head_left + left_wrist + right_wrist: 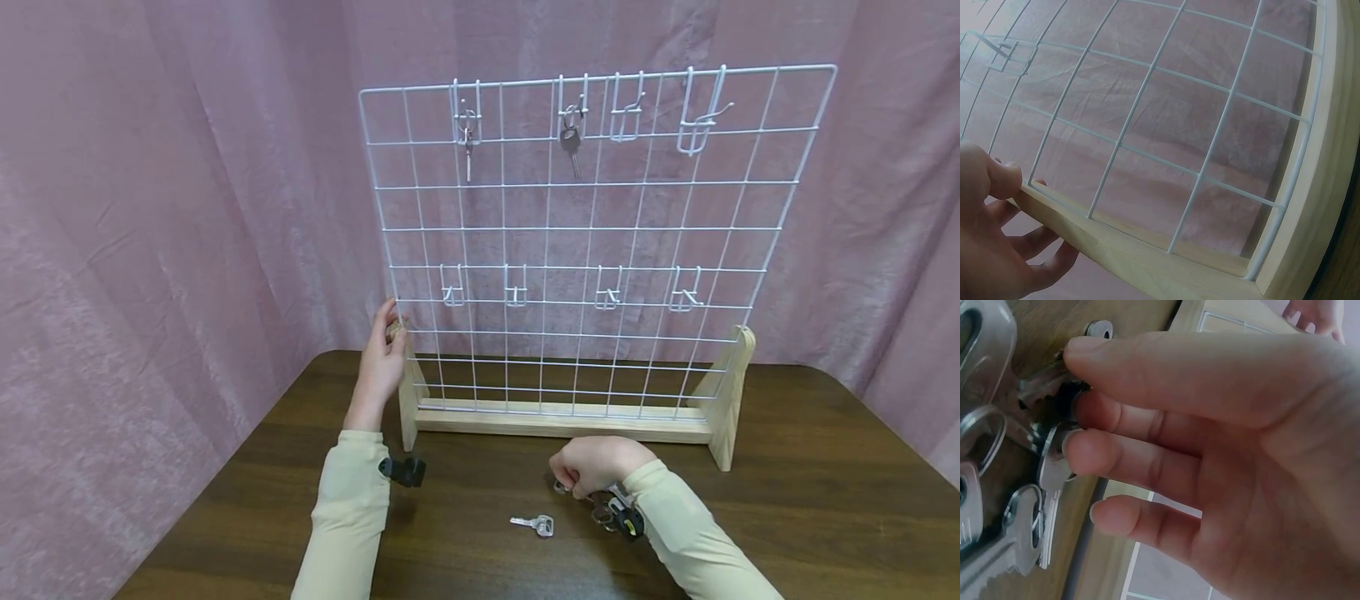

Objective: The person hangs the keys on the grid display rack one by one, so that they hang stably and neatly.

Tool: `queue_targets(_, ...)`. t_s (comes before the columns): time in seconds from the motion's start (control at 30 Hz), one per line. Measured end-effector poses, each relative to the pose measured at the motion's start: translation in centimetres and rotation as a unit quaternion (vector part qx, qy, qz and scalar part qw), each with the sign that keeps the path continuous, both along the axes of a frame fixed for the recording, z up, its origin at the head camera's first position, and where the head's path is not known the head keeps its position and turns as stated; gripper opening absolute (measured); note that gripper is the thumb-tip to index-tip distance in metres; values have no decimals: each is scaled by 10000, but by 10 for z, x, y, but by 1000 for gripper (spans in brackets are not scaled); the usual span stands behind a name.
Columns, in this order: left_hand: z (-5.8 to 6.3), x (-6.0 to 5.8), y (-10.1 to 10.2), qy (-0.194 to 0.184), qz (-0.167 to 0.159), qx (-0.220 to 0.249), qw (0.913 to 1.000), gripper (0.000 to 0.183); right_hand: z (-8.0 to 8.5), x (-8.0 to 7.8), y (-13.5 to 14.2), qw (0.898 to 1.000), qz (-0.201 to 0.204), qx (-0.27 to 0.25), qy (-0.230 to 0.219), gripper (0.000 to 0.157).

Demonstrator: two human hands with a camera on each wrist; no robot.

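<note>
My left hand (pixel 384 354) holds the left wooden end piece of the stand (pixel 1094 240), thumb on one side and fingers on the other, at the edge of the white wire grid (pixel 525 229). Down at the table, my right hand (pixel 600 462) has its thumb and fingertips together at a key (pixel 560 487), most of it hidden by the fingers. Several more metal keys (pixel 1019 544) lie close beside those fingertips, one with a ring (pixel 1000 440). A single silver key (pixel 542 525) with a clear-looking head lies apart, nearer the front.
Two keys, one at left (pixel 468 150) and a dark-headed one (pixel 571 140), hang from upper hooks on the grid. Other white hooks, such as the upper right one (pixel 697 125) and several in the lower row (pixel 516 296), hold nothing. A pink curtain (pixel 187 208) stands behind the brown table (pixel 465 533).
</note>
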State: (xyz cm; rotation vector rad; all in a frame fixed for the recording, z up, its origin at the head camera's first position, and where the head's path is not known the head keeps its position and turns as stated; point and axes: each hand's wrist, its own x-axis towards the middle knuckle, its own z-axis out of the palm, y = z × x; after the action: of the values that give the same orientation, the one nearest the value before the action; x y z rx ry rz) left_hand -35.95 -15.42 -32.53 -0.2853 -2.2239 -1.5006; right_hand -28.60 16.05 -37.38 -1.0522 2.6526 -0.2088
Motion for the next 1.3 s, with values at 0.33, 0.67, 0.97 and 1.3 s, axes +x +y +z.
queue_targets(0.33, 0, -3, 0, 2, 5, -14, 10000, 50, 9, -1, 5, 9992, 260, -210, 239, 24)
queue_targets(0.67, -2, 0, 0, 259, -33, 5, 9997, 50, 20, -2, 11, 9981, 296, -383, 382, 23)
queue_targets(0.97, 0, -3, 1, 19, -63, 99, 9999, 51, 28, 0, 11, 9940, 481, -556, 814, 22)
queue_targets(1.3, -2, -5, 1, 30, -79, 103, 9999, 51, 36, 4, 13, 9884, 556, -852, 1127, 21)
